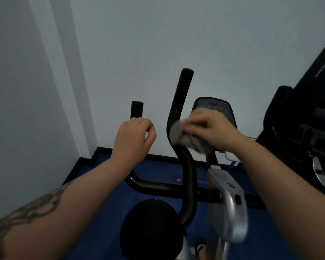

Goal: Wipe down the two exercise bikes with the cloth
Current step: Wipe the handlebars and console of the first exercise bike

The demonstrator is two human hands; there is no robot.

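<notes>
Right hand (pixel 210 128) clutching cloth (pixel 188 140) against handlebar (pixel 178 102); left hand (pixel 133 139) curled round grip (pixel 137 109).

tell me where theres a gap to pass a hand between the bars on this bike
The open gap lies between the left handlebar, gripped by the left hand, and the taller right handlebar, with bare wall behind. It is crowded right of that bar: the right hand presses the cloth there, close to the console.
</notes>
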